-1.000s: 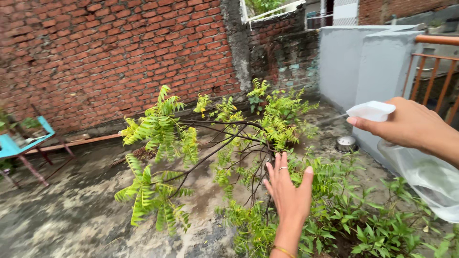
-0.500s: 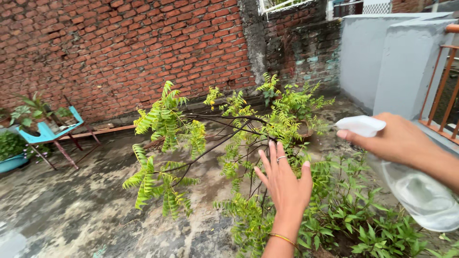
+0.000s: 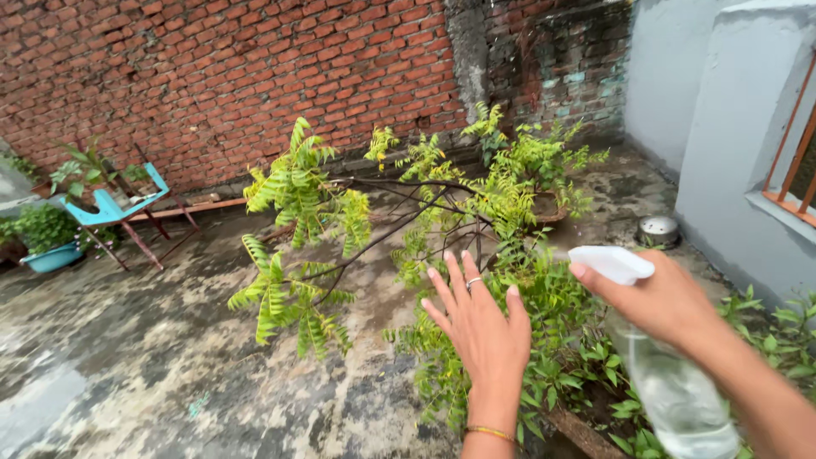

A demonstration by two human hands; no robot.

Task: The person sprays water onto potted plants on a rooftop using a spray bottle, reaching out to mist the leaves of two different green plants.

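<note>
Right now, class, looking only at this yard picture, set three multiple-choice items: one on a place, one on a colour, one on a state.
1. Where does the small metal bowl stand?
A. on the ground by the grey wall
B. on the blue stand
C. in the left hand

2. What colour is the spray bottle head?
A. red
B. white
C. black

3. How is the left hand?
A. clenched in a fist
B. open, fingers spread against the leafy branches
C. gripping the bottle

Answers: 1 A, the bowl sits on the floor at the wall's foot. 2 B, the head under the right hand is white. 3 B, the fingers are splayed.
</note>
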